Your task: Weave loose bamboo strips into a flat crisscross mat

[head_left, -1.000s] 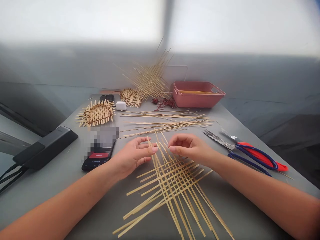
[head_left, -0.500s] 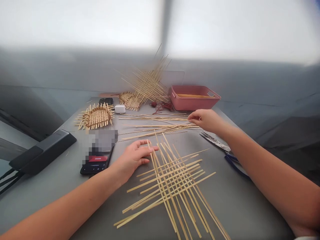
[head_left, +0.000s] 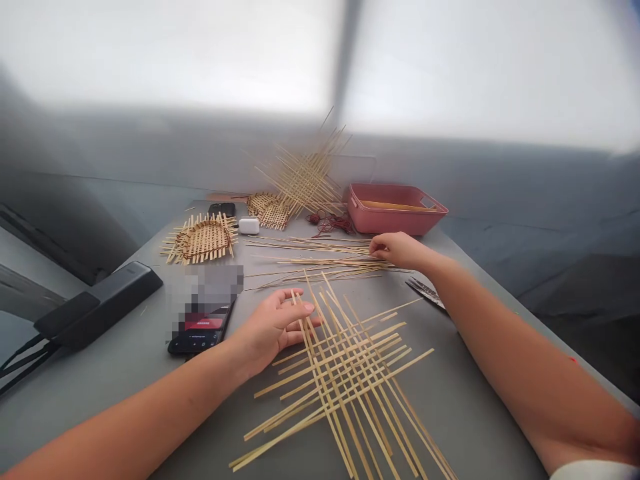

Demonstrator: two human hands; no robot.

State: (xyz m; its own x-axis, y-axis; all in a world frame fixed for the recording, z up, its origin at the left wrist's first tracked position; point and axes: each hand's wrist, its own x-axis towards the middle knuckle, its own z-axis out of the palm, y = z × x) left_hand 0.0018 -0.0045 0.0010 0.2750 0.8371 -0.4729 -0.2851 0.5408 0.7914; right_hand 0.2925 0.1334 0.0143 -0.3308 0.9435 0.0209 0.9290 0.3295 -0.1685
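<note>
A loose lattice of pale bamboo strips (head_left: 357, 360) lies on the table in front of me, its strips crossing over and under with long free ends. My left hand (head_left: 277, 327) is at its upper left corner, thumb and fingers closed around the strip ends there. Farther back, my right hand (head_left: 400, 251) is pinched at the right end of a row of loose bamboo strips (head_left: 310, 246); its fingertips partly hide what they hold. A second bunch of loose strips (head_left: 335, 267) lies just nearer, beneath that hand. My right forearm covers most of the scissors (head_left: 426, 292).
A pink basket (head_left: 395, 217) stands at the back right beside dark red cord (head_left: 335, 221). Small woven pieces (head_left: 205, 240), a white case (head_left: 249, 225) and a taller lattice (head_left: 307, 177) are at the back. A phone (head_left: 200, 327) and black power strip (head_left: 107, 300) sit left.
The view has shifted slightly, so things at the back appear lower. My right hand has moved a little left along the loose strips. My left hand stays at the lattice corner.
</note>
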